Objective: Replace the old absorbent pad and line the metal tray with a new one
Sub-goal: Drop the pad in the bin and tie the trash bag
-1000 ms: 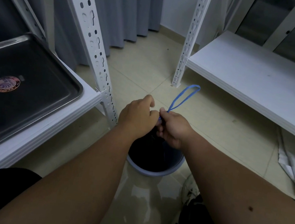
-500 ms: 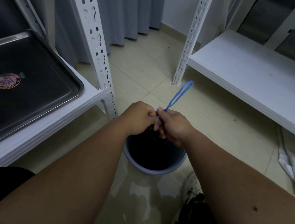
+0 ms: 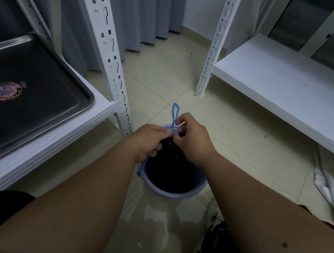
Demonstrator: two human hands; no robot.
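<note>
Above tiled floor (image 3: 163,87), both left hand (image 3: 149,140) and right hand (image 3: 192,139) pinched blue drawstring (image 3: 174,112) over bucket (image 3: 171,191); risked snapped cord, torn bag.

Both hands (image 3: 172,142) pinch blue drawstring (image 3: 174,114) over bin (image 3: 174,192).

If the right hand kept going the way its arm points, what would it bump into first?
Probably the left hand, which the right hand nearly touches over the bin; both grip the blue drawstring. Depth is unclear.
</note>
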